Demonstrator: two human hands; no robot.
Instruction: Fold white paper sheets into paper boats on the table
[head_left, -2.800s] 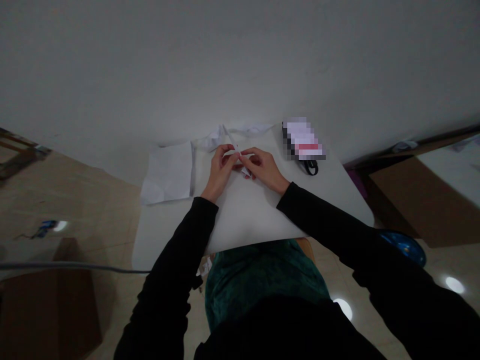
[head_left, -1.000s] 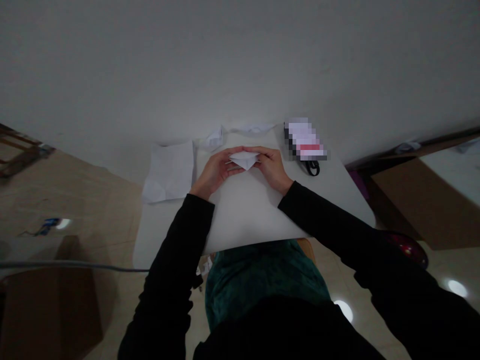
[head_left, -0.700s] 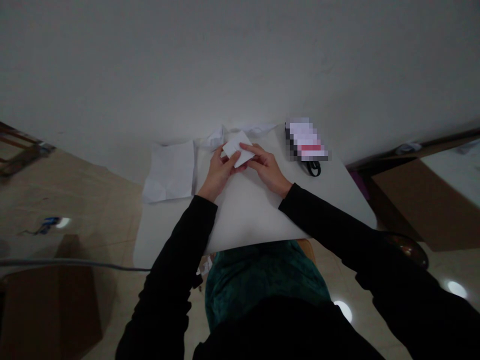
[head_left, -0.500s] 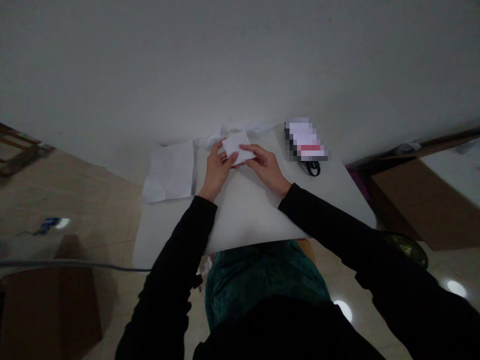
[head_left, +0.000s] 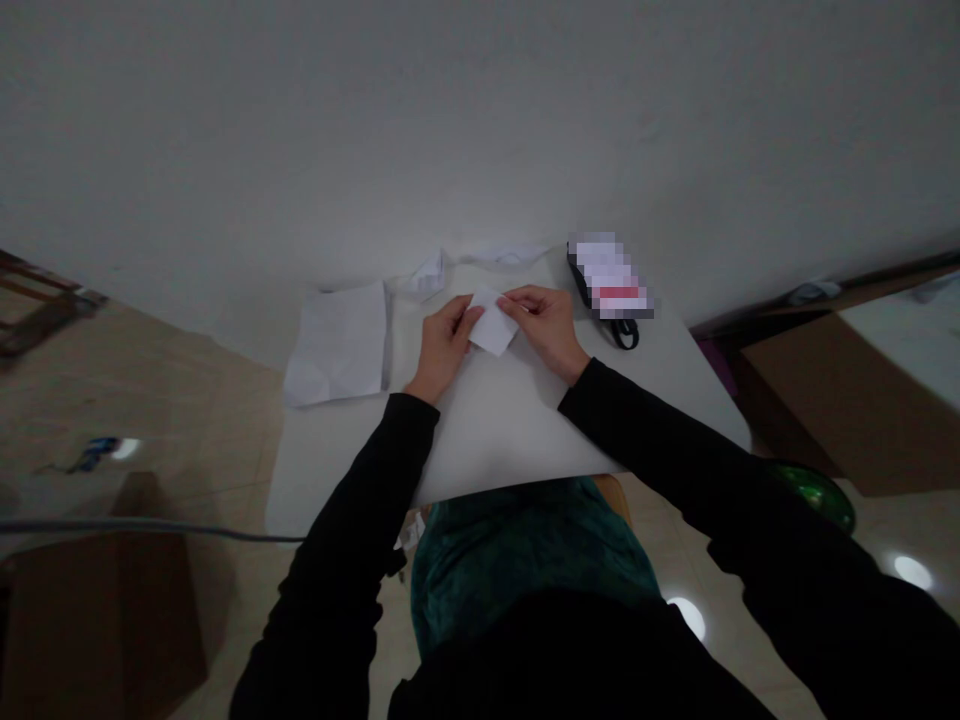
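A small folded piece of white paper [head_left: 493,325] is held between both hands over the white table [head_left: 495,430]. My left hand [head_left: 444,341] pinches its left edge with the fingers closed. The paper's upper right corner sits in the closed fingertips of my right hand [head_left: 546,322]. The paper is tilted, one corner pointing down toward me. Both arms wear black sleeves.
A larger creased white sheet [head_left: 337,343] lies at the table's left and overhangs its edge. Crumpled paper scraps [head_left: 430,274] lie at the far edge by the wall. A blurred-out object with black scissor handles [head_left: 621,330] sits at the far right. Brown boxes stand on the floor either side.
The folded paper was lifted, turned over between the hands, then brought lower and rotated. My right hand has shifted from the paper's side to its upper right corner.
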